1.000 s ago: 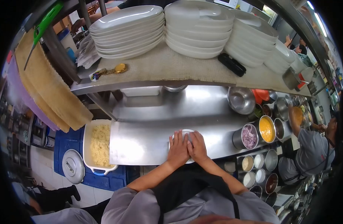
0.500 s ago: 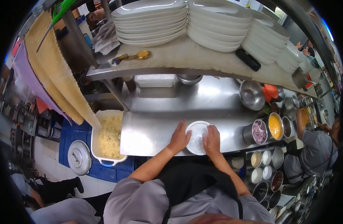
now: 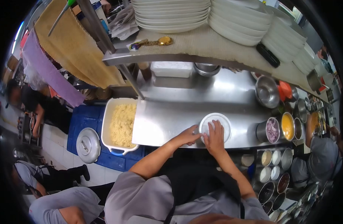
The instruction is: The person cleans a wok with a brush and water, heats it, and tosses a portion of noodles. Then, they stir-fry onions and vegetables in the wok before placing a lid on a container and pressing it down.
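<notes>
A round white lid or shallow dish point(image 3: 224, 123) lies on the steel counter point(image 3: 171, 112) near its front edge. My right hand point(image 3: 215, 138) rests over its left part, fingers extended and slightly apart, pointing away from me. At the dish's left edge is my left hand point(image 3: 188, 135), its fingers loosely bent and spread toward the right hand. Neither hand appears to grip anything.
A white tub of yellow crumbly food point(image 3: 122, 125) stands left, beside a metal lid point(image 3: 88, 145) on a blue surface. Containers of chopped onion point(image 3: 272, 130) and orange liquid point(image 3: 287, 126) are right. Stacked plates point(image 3: 171, 16) fill the overhead shelf. Co-workers point(image 3: 44, 108) stand left and right.
The view has shifted, so the counter scene sits farther right and slightly higher. My right hand has moved from the dish's right side across to its left part. Another person has appeared at the left.
</notes>
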Available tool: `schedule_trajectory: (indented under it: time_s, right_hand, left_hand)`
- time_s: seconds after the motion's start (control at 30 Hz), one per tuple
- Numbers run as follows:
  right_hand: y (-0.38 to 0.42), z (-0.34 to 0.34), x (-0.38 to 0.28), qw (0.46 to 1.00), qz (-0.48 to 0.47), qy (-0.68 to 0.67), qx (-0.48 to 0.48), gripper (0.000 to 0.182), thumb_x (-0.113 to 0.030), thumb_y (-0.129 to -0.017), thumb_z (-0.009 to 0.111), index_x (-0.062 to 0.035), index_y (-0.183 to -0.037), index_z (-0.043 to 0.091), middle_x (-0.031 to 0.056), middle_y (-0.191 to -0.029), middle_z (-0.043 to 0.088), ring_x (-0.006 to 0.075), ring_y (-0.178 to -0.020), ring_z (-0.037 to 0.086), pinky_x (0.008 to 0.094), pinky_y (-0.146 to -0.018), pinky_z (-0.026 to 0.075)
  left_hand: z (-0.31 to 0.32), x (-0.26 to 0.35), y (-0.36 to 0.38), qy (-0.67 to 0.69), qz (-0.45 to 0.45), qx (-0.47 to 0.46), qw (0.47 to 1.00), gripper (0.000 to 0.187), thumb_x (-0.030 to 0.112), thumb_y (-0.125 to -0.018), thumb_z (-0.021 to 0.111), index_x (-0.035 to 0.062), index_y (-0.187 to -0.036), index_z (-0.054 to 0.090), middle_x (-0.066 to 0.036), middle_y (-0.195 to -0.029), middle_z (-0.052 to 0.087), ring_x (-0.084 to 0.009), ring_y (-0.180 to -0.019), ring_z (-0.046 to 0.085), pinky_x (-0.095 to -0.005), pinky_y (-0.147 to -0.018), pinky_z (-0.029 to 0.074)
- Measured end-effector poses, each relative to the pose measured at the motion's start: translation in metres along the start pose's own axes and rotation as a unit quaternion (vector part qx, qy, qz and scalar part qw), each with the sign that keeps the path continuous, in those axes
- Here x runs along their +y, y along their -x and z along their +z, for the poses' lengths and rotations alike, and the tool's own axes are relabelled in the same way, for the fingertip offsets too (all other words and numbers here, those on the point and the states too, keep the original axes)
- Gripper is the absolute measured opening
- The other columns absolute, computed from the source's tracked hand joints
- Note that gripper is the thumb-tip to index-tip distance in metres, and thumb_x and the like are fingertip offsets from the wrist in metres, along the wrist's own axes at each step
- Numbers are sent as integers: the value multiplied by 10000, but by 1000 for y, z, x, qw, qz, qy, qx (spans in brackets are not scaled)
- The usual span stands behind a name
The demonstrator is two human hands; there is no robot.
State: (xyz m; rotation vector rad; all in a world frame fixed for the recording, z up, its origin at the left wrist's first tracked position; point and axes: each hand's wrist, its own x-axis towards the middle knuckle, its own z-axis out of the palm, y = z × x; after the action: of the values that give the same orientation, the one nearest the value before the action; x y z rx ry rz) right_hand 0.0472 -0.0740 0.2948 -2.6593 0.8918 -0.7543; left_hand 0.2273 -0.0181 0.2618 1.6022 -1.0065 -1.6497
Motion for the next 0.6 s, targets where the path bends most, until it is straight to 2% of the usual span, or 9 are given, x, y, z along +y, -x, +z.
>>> schedule_trajectory:
  time_s: [0.07,0.17,0.2,0.27,0.37,0.43,0.5,0.57,0.6]
  right_hand:
    - [0,-9,-4,999,0,-24,26,462,-161,-855,587,59,-1245,473,273,-1308,409,477,-1254,364,569,-1012,301]
    - [14,-29,-20,995,8,-64,80,411,-85,-848,591,34,-1230,500,237,-1303,452,435,-1228,418,502,-1017,339]
    - [23,-35,-17,994,10,-78,80,395,-98,-849,594,37,-1211,512,233,-1275,470,432,-1209,431,499,-1002,350]
    - [52,-46,-8,990,28,-106,83,368,-126,-852,599,43,-1173,536,227,-1221,506,426,-1171,459,492,-974,372]
    - [109,-70,-1,979,102,-111,138,293,-102,-862,595,34,-1120,568,214,-1111,574,393,-1041,542,442,-905,429]
    - [158,-87,0,965,169,-123,159,259,-112,-882,591,39,-1092,585,213,-1076,596,383,-1007,566,425,-882,448]
    - [217,-93,-2,940,255,-134,183,250,-117,-894,583,45,-1084,595,218,-1063,608,382,-1014,574,413,-893,450]
    - [283,-95,-8,906,342,-148,200,253,-129,-906,571,58,-1073,600,220,-1055,617,381,-1013,583,401,-893,456]
    - [313,-95,-16,881,385,-165,221,253,-146,-915,567,53,-1066,605,209,-1034,631,369,-985,600,390,-870,470]
  left_hand:
    - [3,1,-5,-30,11,18,999,716,359,-896,598,59,-1449,257,-146,-957,628,-208,-691,653,-276,-562,552]
    - [16,11,-6,64,3,19,998,675,325,-900,582,84,-1447,268,-153,-1001,621,-228,-700,659,-302,-568,565]
    - [20,13,-3,100,11,12,995,599,284,-921,537,111,-1435,281,-180,-1096,600,-266,-727,672,-322,-578,583]
    - [25,10,-7,102,-15,10,995,555,251,-929,507,59,-1405,294,-219,-1127,582,-294,-759,680,-343,-598,592]
    - [29,14,-19,108,-119,-18,987,489,185,-927,467,-57,-1326,320,-299,-1164,540,-356,-811,682,-402,-660,604]
    - [38,27,-7,129,-108,-23,986,465,122,-900,459,-110,-1281,328,-327,-1148,535,-380,-847,675,-436,-697,600]
    - [41,18,-9,169,-100,-26,980,467,80,-872,460,-95,-1287,334,-312,-1159,539,-387,-922,659,-439,-731,596]
    - [54,15,1,136,-71,-6,988,473,56,-850,469,-55,-1296,358,-261,-1165,556,-367,-989,639,-419,-745,596]
    - [66,18,15,128,-74,-14,989,486,37,-850,433,-57,-1318,340,-255,-1173,560,-346,-955,655,-380,-701,609]
